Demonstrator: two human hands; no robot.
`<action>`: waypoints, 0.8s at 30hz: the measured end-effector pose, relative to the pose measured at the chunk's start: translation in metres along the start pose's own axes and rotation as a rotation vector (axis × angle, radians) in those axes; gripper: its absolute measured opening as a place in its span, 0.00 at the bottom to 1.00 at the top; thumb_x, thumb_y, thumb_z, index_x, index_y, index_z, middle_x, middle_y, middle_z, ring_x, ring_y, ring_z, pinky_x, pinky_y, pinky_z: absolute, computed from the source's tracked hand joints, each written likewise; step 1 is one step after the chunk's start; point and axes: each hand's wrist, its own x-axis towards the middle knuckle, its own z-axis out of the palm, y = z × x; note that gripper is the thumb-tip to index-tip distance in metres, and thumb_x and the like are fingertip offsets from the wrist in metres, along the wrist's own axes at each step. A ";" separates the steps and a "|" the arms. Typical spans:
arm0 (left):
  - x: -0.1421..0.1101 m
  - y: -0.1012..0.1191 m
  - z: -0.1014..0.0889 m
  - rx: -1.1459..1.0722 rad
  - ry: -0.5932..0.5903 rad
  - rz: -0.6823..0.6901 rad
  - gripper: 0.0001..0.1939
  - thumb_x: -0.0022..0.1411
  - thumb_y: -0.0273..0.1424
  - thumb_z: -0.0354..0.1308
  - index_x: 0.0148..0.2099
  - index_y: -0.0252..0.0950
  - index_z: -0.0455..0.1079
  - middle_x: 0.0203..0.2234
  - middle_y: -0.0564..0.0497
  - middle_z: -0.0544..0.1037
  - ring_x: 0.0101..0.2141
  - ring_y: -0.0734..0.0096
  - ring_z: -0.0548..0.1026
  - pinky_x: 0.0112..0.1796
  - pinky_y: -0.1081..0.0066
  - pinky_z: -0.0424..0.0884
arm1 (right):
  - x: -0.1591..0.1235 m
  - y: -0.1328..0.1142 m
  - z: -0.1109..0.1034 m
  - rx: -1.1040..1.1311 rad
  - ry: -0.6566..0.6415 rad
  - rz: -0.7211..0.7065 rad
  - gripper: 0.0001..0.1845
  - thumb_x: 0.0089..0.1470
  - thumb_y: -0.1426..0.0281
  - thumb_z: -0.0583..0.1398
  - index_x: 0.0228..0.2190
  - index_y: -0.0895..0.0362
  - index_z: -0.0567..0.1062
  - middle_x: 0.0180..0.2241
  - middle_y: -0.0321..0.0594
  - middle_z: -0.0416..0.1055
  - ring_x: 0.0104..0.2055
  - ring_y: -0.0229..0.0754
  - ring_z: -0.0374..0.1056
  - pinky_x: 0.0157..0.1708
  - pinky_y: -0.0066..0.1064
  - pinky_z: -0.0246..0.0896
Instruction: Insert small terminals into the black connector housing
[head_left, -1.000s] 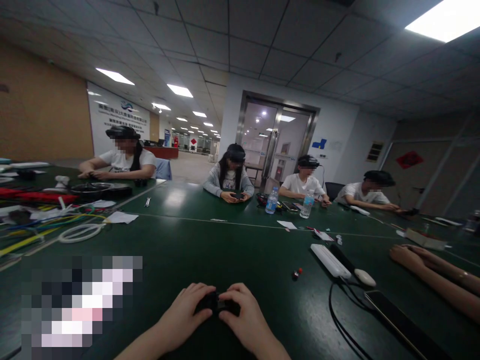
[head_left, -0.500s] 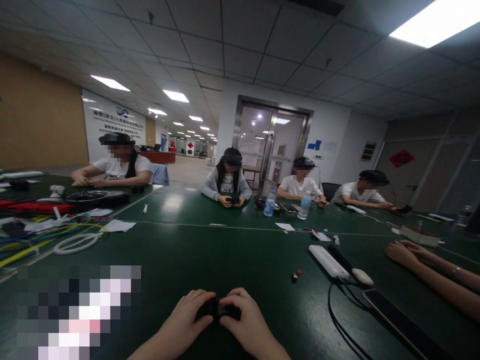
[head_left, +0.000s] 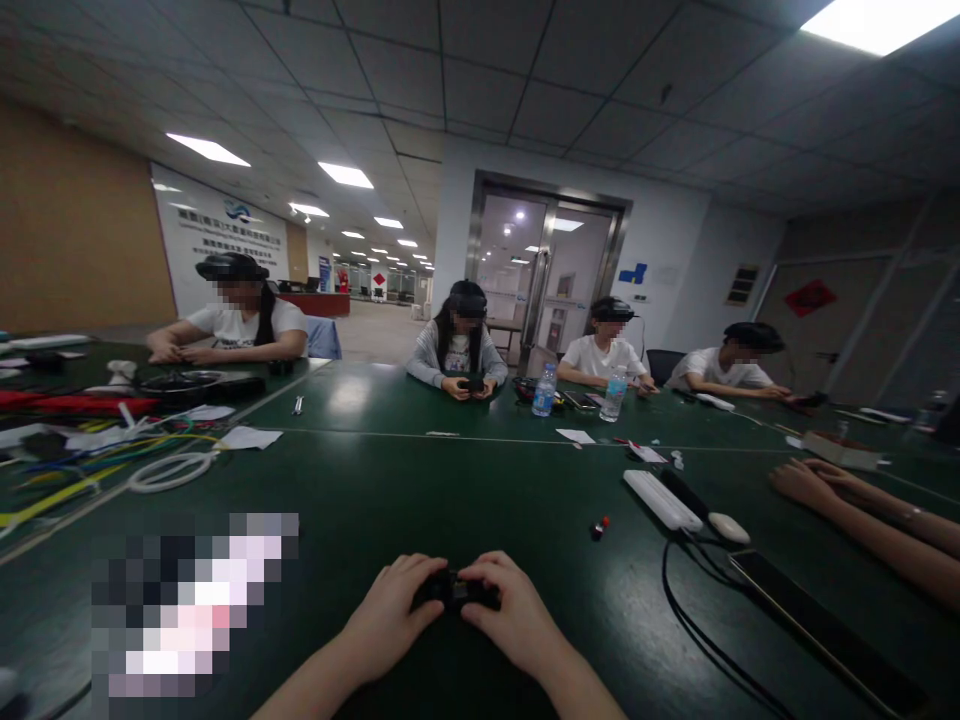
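Note:
Low in the middle of the view, both of my hands rest on the dark green table [head_left: 450, 480] and grip one small black object [head_left: 453, 591] between them. My left hand [head_left: 390, 605] curls round its left end, fingers bent. My right hand [head_left: 506, 608] pinches its right end with thumb and fingers. Most of the object is hidden by my fingers, so I cannot name it. A tiny red and black part [head_left: 598, 527] lies a little beyond my right hand.
A white power strip [head_left: 661, 498], a white oval object [head_left: 728, 527], black cables [head_left: 697, 630] and a phone [head_left: 817, 630] lie to my right, near another person's forearms [head_left: 862, 515]. Coloured wires [head_left: 82, 455] and a white ring [head_left: 165, 470] clutter the left. Several people and two bottles [head_left: 545, 390] are across the table.
My hands keep the same grip on the black object. The view has shifted slightly, so the hands and table items sit a little further right and higher.

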 end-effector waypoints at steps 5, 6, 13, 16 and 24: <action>-0.003 0.002 -0.003 -0.008 -0.009 0.005 0.20 0.55 0.32 0.52 0.52 0.42 0.61 0.46 0.51 0.68 0.47 0.65 0.64 0.47 0.66 0.58 | 0.000 -0.002 0.001 -0.030 -0.024 0.013 0.16 0.39 0.75 0.60 0.34 0.50 0.73 0.39 0.35 0.63 0.41 0.39 0.62 0.41 0.32 0.57; -0.003 0.001 -0.002 -0.013 -0.003 0.010 0.21 0.55 0.32 0.52 0.52 0.42 0.61 0.46 0.51 0.68 0.46 0.66 0.64 0.47 0.66 0.59 | 0.000 -0.002 0.001 -0.035 -0.027 0.016 0.15 0.39 0.75 0.60 0.34 0.50 0.73 0.40 0.35 0.63 0.41 0.39 0.62 0.41 0.32 0.57; -0.001 -0.005 0.003 -0.021 0.016 -0.013 0.25 0.53 0.33 0.54 0.54 0.41 0.58 0.48 0.49 0.67 0.48 0.65 0.63 0.48 0.65 0.58 | 0.000 -0.004 -0.001 -0.045 -0.041 0.031 0.13 0.40 0.74 0.59 0.32 0.50 0.73 0.40 0.34 0.63 0.41 0.39 0.62 0.41 0.32 0.57; -0.001 -0.006 0.003 -0.017 0.007 -0.004 0.23 0.54 0.32 0.53 0.53 0.42 0.60 0.47 0.50 0.67 0.47 0.65 0.64 0.48 0.65 0.59 | -0.001 -0.006 -0.002 -0.042 -0.046 0.039 0.14 0.40 0.75 0.59 0.33 0.50 0.73 0.40 0.34 0.63 0.41 0.39 0.62 0.40 0.32 0.58; -0.001 -0.010 0.006 0.004 0.030 0.040 0.20 0.54 0.31 0.53 0.51 0.43 0.61 0.46 0.52 0.68 0.46 0.64 0.64 0.46 0.66 0.58 | -0.001 -0.003 0.000 -0.007 -0.030 0.001 0.16 0.38 0.76 0.60 0.33 0.51 0.73 0.38 0.35 0.64 0.40 0.39 0.63 0.41 0.32 0.57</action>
